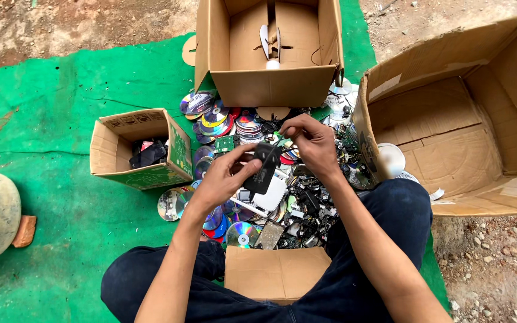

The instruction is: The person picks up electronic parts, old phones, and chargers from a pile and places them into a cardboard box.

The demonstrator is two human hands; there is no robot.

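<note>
Two hands: both on one black gadget [263, 169], held above the disc pile [234, 125].
Left hand [222, 179]: fingers closed around the gadget's body.
Right hand [312, 142]: fingertips pinched on its top end.
Small box [112, 157]: left of the pile.
Big box [270, 87]: behind the pile.

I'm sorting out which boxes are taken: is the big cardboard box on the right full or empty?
Empty: the large brown cardboard box lies tipped on its side, its open mouth showing only bare cardboard walls inside.
</note>
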